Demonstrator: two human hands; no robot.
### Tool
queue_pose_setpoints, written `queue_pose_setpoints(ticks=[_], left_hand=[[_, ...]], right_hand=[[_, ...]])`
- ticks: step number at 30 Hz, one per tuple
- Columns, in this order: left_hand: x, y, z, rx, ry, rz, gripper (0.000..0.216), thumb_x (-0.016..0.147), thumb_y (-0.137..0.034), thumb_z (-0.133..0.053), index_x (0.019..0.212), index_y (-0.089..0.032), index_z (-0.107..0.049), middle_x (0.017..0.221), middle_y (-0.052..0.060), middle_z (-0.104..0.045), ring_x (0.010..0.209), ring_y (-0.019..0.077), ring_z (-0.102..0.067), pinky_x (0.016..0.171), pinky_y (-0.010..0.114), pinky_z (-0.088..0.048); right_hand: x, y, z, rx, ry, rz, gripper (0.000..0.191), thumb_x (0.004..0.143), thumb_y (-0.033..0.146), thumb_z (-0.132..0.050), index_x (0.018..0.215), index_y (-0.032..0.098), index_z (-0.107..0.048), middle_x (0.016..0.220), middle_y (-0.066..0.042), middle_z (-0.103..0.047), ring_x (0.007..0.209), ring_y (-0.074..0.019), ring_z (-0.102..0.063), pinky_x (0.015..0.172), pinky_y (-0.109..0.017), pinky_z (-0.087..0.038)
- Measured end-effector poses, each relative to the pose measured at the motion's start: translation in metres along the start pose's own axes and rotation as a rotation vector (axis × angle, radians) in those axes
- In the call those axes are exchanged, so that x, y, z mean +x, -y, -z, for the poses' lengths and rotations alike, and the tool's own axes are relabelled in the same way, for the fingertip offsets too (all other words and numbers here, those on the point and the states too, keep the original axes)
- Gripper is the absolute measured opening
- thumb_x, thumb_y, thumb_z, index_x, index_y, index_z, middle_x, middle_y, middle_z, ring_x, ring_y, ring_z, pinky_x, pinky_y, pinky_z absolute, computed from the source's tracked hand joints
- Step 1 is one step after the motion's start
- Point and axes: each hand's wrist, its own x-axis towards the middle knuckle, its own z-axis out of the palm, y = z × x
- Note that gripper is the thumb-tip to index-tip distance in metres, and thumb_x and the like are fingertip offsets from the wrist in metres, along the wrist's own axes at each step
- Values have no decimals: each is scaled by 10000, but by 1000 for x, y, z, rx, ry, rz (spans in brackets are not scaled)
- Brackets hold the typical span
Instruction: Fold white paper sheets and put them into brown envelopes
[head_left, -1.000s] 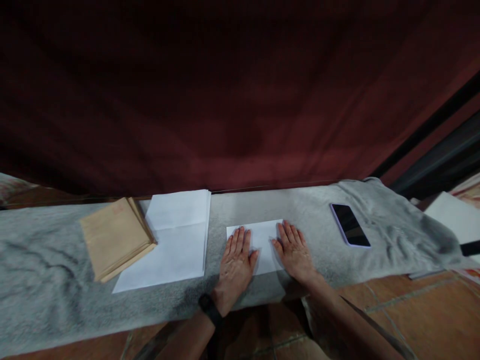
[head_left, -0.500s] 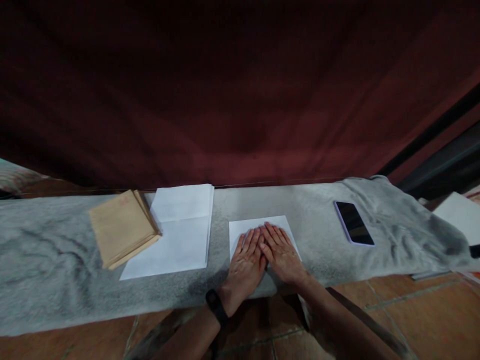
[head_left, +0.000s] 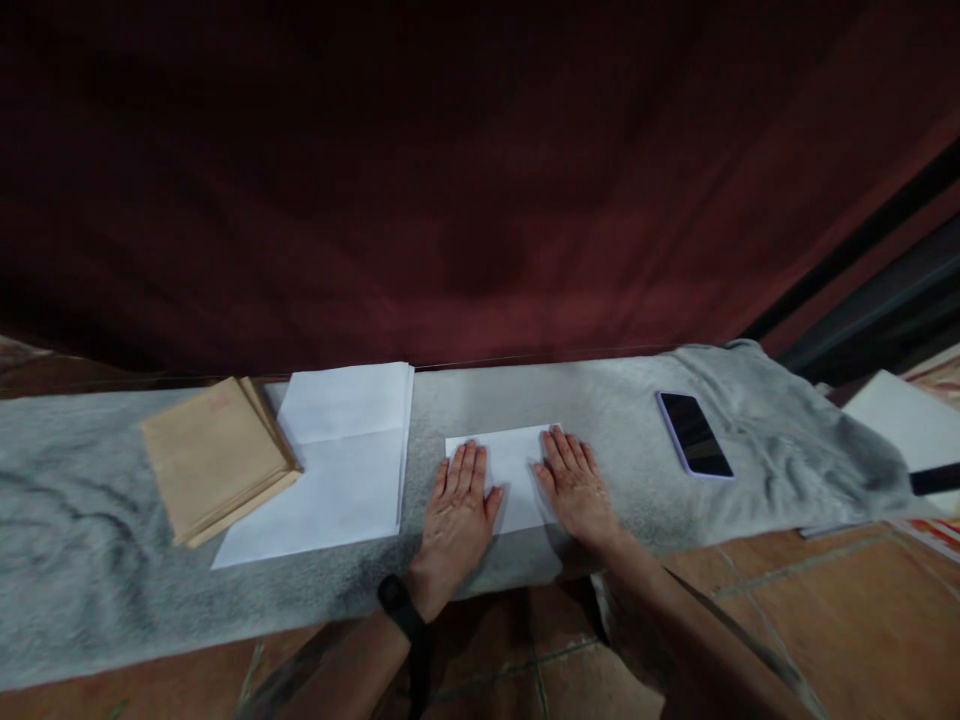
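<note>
A white sheet of paper point(head_left: 514, 470), seemingly folded, lies flat on the grey cloth in front of me. My left hand point(head_left: 456, 510) rests flat on its left side, fingers stretched forward and thumb out to the right. On the right side of the paper lies my right hand point(head_left: 575, 485), palm down with the fingers slightly spread. Neither hand grips anything. Both hands cover the side edges of the paper, while its middle shows between them.
To the left, a stack of brown envelopes point(head_left: 217, 450) overlaps larger white sheets point(head_left: 349, 470). A phone with a purple edge point(head_left: 695, 436) lies to the right on the grey cloth point(head_left: 517, 395). A dark red curtain point(head_left: 480, 200) hangs behind, and tiled floor point(head_left: 847, 600) shows in front.
My hands have slid apart from the middle of the paper, the left one to the left side and the right one to the right. The whole view has shifted slightly.
</note>
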Motion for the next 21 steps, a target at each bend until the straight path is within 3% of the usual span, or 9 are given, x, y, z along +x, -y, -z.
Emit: queue_pose_setpoints(ticks=[7,15,21], left_hand=[[9,1,-6,32,-28,61,591,1038,-364,-332,1500,-8,-432,1583,227,-394,1496,346,-349,1223,554,-310],[7,-15,-11,24,26,-50,566,1043,-341,-338,1538,-70,-381,1612,165,-381,1520,292,-309,1236,522,-305],[6,-5,-11,27,-2,-39,579,1043,-369,-350,1533,-64,-389,1613,178,-373,1514,287,-326,1225,482,-330]], right_hand=[[4,-2,1,13,-14,-59,561,1061,389,-367,1522,76,-436,1578,-183,-433,1442,-328,-428,1191,-502,-316],[-3,22,-1,135,-10,154,535,1070,383,-356,1537,132,-428,1595,-111,-431,1484,-241,-375,1233,-432,-282],[-2,3,-2,67,-34,45,544,1066,383,-360,1535,115,-428,1582,-139,-444,1468,-281,-397,1207,-474,-306]])
